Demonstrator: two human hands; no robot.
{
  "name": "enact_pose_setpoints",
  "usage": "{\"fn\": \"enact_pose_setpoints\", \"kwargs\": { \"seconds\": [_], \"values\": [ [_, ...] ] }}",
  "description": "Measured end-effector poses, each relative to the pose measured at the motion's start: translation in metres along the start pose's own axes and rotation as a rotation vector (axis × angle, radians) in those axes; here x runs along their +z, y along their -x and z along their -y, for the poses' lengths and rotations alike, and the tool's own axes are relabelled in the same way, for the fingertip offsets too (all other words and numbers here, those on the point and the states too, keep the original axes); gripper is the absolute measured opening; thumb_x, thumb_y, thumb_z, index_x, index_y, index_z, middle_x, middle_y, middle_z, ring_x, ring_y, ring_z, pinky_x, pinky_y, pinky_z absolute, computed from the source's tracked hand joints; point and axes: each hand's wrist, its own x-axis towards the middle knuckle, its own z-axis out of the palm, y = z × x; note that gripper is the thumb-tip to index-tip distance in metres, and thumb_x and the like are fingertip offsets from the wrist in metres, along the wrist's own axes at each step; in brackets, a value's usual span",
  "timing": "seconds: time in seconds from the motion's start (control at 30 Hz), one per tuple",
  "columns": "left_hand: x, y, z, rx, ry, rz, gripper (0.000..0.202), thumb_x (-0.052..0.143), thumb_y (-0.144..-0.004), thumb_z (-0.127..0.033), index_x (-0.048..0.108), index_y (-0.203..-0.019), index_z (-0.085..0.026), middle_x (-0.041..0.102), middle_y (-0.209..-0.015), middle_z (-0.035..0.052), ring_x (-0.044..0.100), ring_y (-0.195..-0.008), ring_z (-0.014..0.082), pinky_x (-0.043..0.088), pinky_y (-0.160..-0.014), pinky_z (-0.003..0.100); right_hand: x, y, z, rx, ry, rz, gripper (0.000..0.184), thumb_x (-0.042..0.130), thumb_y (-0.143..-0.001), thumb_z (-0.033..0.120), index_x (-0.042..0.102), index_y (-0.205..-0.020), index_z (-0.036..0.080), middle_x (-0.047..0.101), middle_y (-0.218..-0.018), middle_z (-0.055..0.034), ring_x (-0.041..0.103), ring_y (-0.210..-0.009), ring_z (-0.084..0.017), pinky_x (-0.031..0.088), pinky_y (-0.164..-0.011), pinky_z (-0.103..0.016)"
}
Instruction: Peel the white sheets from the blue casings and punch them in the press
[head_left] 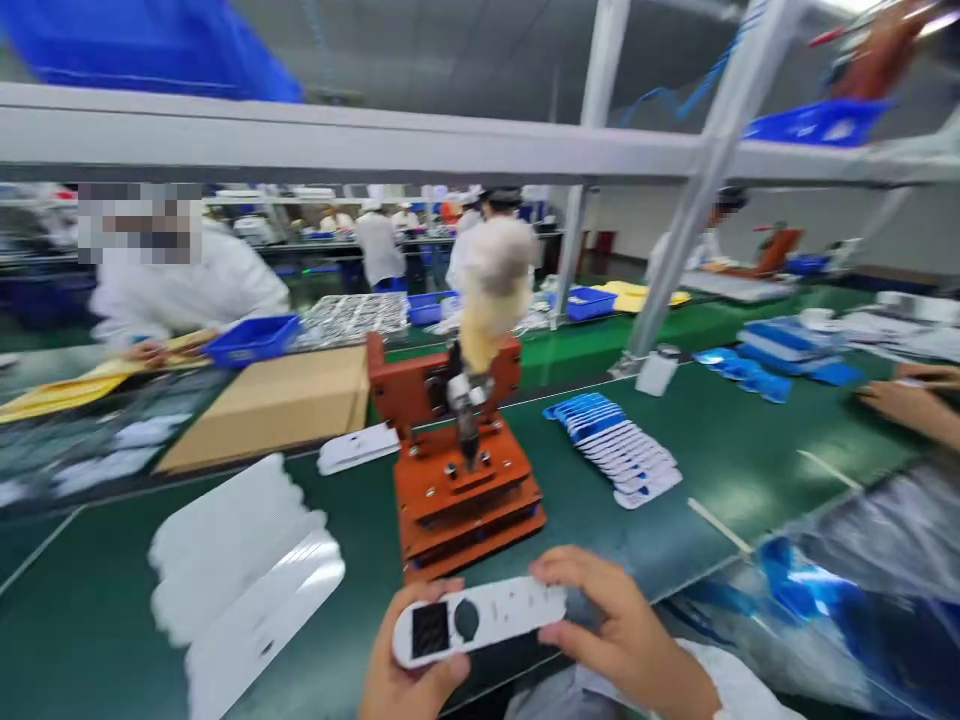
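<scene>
Device (514,610), white and long, is held by the left hand (397,688) at its left end and the right hand (622,630) at its right; orange press (435,465) stands on far side.

Person's left hand (416,655) is gripping white panel (495,612) at black-square end; right hand (611,625) is pinching opposite end. Panel is hovering in front of orange-red fixture (469,510), which is standing on green bench (720,455). Scalloped white sheets (232,550) are lying to left; blue-and-white strips (611,450) are overlapping in row to right. White pieces (358,449) are resting just left of fixture. Beyond, white-clad co-worker (217,280) is touching yellow material (82,388); at far right, another person's hand (911,405) is showing.
</scene>
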Motion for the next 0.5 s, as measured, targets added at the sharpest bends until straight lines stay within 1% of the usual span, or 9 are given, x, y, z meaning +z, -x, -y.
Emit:
{"fn": "enact_pose_setpoints", "kwargs": {
  "seconds": [0.07, 0.13, 0.2, 0.27, 0.37, 0.5],
  "values": [
    [-0.014, 0.006, -0.006, 0.031, -0.027, 0.018, 0.051, 0.081, -0.053, -0.045, 0.06, -0.093, -0.023, 0.068, -0.098, 0.0051, 0.064, -0.09, 0.0235, 0.052, -0.078, 0.033, 0.008, -0.003, -0.016, 0.086, -0.067, -0.031, 0.029, 0.064, -0.081, 0.028, 0.052, -0.107, 0.026, 0.063, -0.106, -0.0065, 0.061, -0.1, -0.019, 0.051, -0.087, -0.031],
    [-0.027, 0.005, -0.009, 0.071, -0.139, 0.028, 0.049, 0.077, -0.061, -0.042, 0.059, -0.102, -0.022, 0.067, -0.101, 0.0068, 0.062, -0.09, 0.0216, 0.051, -0.078, 0.031, 0.01, -0.008, -0.033, 0.182, -0.104, -0.077, 0.029, 0.064, -0.081, 0.031, 0.045, -0.102, 0.024, 0.063, -0.106, -0.0073, 0.06, -0.101, -0.019, 0.05, -0.087, -0.033],
    [-0.037, -0.001, -0.011, 0.145, -0.288, -0.034, 0.047, 0.071, -0.068, -0.043, 0.056, -0.108, -0.022, 0.064, -0.106, 0.0079, 0.059, -0.09, 0.0201, 0.049, -0.078, 0.032, 0.006, -0.018, -0.048, 0.238, -0.079, -0.113, 0.032, 0.065, -0.079, 0.036, 0.04, -0.096, 0.023, 0.064, -0.106, -0.0089, 0.06, -0.102, -0.02, 0.048, -0.089, -0.037],
    [-0.045, -0.01, -0.013, 0.22, -0.461, -0.088, 0.04, 0.064, -0.075, -0.042, 0.055, -0.109, -0.023, 0.061, -0.108, 0.008, 0.056, -0.09, 0.0197, 0.048, -0.079, 0.033, -0.001, -0.033, -0.059, 0.276, -0.008, -0.13, 0.035, 0.065, -0.078, 0.041, 0.038, -0.093, 0.023, 0.064, -0.107, -0.0099, 0.059, -0.104, -0.022, 0.046, -0.091, -0.04],
    [-0.047, -0.026, -0.018, 0.328, -0.698, -0.055, 0.031, 0.055, -0.084, -0.038, 0.053, -0.111, -0.025, 0.058, -0.11, 0.0069, 0.054, -0.099, 0.0209, 0.046, -0.084, 0.037, -0.009, -0.055, -0.066, 0.325, 0.129, -0.136, 0.039, 0.063, -0.075, 0.047, 0.038, -0.091, 0.023, 0.062, -0.11, -0.0103, 0.058, -0.107, -0.025, 0.045, -0.09, -0.042],
    [-0.041, -0.042, -0.021, 0.513, -0.868, 0.007, 0.028, 0.049, -0.088, -0.031, 0.048, -0.116, -0.025, 0.054, -0.116, 0.0065, 0.049, -0.111, 0.0209, 0.043, -0.094, 0.04, -0.008, -0.078, -0.061, 0.368, 0.198, -0.067, 0.039, 0.061, -0.075, 0.049, 0.038, -0.092, 0.023, 0.062, -0.11, -0.0095, 0.059, -0.105, -0.027, 0.047, -0.085, -0.04]
  ]
}}
